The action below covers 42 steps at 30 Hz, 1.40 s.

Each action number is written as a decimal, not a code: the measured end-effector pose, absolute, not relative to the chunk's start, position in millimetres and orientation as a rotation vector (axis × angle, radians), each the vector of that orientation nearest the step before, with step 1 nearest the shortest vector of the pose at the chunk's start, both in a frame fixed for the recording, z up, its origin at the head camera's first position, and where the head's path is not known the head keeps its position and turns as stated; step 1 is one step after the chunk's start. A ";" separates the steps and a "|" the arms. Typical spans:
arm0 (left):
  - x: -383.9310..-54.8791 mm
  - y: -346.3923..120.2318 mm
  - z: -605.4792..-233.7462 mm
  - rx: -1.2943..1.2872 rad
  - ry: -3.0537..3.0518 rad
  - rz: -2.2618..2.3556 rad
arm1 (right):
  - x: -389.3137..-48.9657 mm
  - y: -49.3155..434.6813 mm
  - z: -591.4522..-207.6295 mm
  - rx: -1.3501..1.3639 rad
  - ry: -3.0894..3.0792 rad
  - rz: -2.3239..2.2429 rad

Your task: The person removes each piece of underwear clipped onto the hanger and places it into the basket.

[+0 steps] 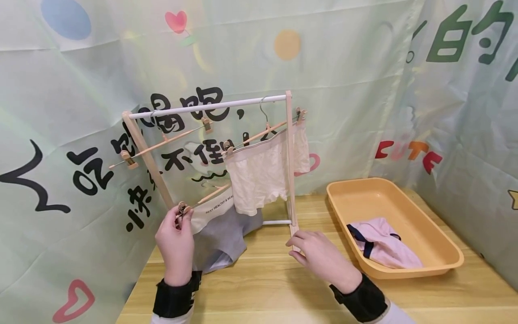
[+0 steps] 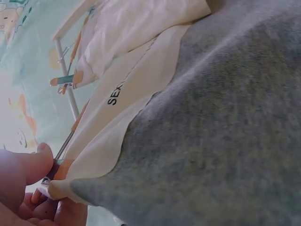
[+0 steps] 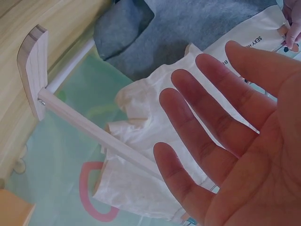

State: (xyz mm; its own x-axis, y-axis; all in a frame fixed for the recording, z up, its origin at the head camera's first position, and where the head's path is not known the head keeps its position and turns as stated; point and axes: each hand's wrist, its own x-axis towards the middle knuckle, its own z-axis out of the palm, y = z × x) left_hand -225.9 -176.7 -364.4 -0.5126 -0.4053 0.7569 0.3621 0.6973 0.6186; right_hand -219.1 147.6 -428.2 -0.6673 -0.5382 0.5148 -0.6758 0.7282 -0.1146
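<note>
Grey underpants [image 1: 220, 243] with a white printed waistband hang from a clip hanger [image 1: 210, 195] low in front of the rack. At the hanger's near end my left hand [image 1: 176, 240] pinches the clip, and the left wrist view shows the waistband corner [image 2: 61, 188] at those fingers. My right hand [image 1: 323, 258], fingers spread and holding nothing, hovers near the rack's right foot; its palm [image 3: 263, 165] faces the right wrist camera. White underpants [image 1: 259, 175] hang by two clips from another hanger on the rack.
The small wooden rack [image 1: 208, 107] stands on the wood-grain table [image 1: 259, 292]. A bare clip hanger [image 1: 166, 140] hangs at its left. An orange tub [image 1: 429, 225] at the right holds a pink garment [image 1: 384, 243] with dark trim. Printed cloth [image 1: 344, 90] hangs behind.
</note>
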 end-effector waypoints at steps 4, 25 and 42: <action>-221.9 -175.2 -367.3 0.027 -1.925 -0.915 | -218.9 147.7 -428.5 0.924 -2.480 0.425; -198.9 -164.6 -361.4 -0.074 -2.134 -0.880 | -218.5 148.3 -429.4 0.918 -2.472 0.411; -185.7 -157.2 -352.4 -0.199 -2.288 -0.899 | -215.1 154.2 -413.6 0.913 -2.445 0.419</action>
State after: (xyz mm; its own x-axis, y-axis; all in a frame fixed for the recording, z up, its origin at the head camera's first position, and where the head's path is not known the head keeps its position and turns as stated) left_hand -185.7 -157.2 -352.4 -0.7687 -0.0949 0.6325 0.3611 0.7519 0.5516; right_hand -215.1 154.2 -413.6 -0.6543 -0.5245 0.5448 -0.6760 0.7286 -0.1104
